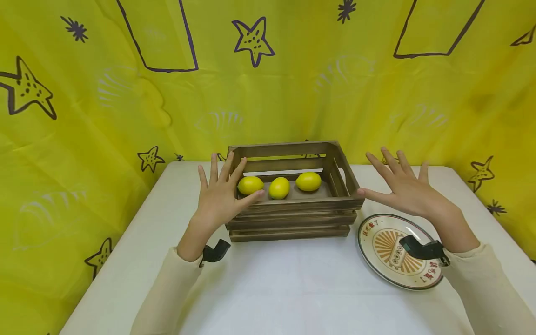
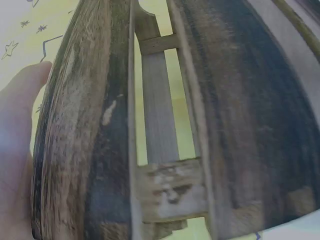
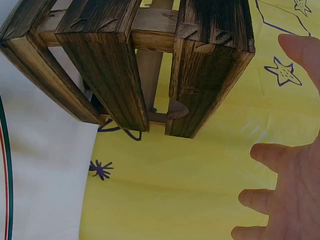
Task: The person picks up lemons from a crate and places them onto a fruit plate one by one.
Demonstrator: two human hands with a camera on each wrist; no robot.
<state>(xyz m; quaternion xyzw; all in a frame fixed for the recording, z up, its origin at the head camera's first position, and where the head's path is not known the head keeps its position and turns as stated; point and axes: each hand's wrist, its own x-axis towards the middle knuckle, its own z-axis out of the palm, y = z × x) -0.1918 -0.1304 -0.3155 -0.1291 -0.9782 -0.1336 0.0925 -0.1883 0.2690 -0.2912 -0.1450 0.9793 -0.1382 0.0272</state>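
A brown slatted wooden crate (image 1: 293,218) stands at the back of the table. Inside it lie a left lemon (image 1: 250,185), a middle lemon (image 1: 279,188) and a right lemon (image 1: 308,181). My left hand (image 1: 219,197), fingers spread, is raised by the crate's left front corner and covers part of it in the head view. My right hand (image 1: 408,188) is held up with spread fingers off the crate's right side, above a round plate (image 1: 378,265). Neither hand holds anything. The left wrist view shows the crate's slats (image 2: 240,125) close up; the right wrist view shows its end (image 3: 100,75).
The plate has a dark green rim and an orange sunburst print; the right wrist device (image 1: 423,249) hides part of it. A white table (image 1: 284,298) lies under everything. A yellow cloth (image 1: 293,102) with drawn starfish hangs behind and at the sides.
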